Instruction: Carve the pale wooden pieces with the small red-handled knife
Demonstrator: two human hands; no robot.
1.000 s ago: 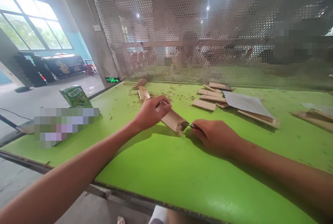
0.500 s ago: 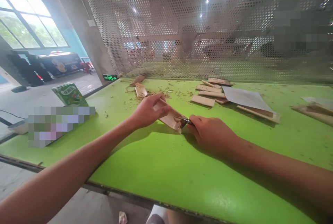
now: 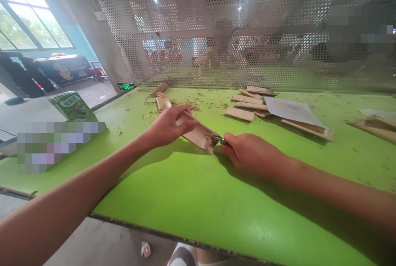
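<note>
My left hand (image 3: 170, 125) grips the upper left end of a split bamboo piece (image 3: 198, 133), thumb on its pale hollow inside and fingers round the far edge. The piece slants down to the right, and its lower end is ragged. My right hand (image 3: 249, 150) is closed round a small carving knife (image 3: 220, 139); the fingers hide its handle. The short metal blade touches the ragged end of the bamboo. Just behind my left hand lies another curved bamboo piece (image 3: 163, 101) among brown shavings (image 3: 193, 106).
Several flat bamboo strips (image 3: 239, 114) lie at the back right, beside a white paper sheet (image 3: 292, 111). More bamboo (image 3: 374, 128) lies at the far right. A green carton (image 3: 73, 106) stands on the left. Behind the green table (image 3: 185, 200) rises a perforated metal screen (image 3: 192, 27).
The view has shifted slightly, so the table items sit a little further left and higher. The knife blade has moved slightly at the bamboo's ragged end. Both grips are unchanged.
</note>
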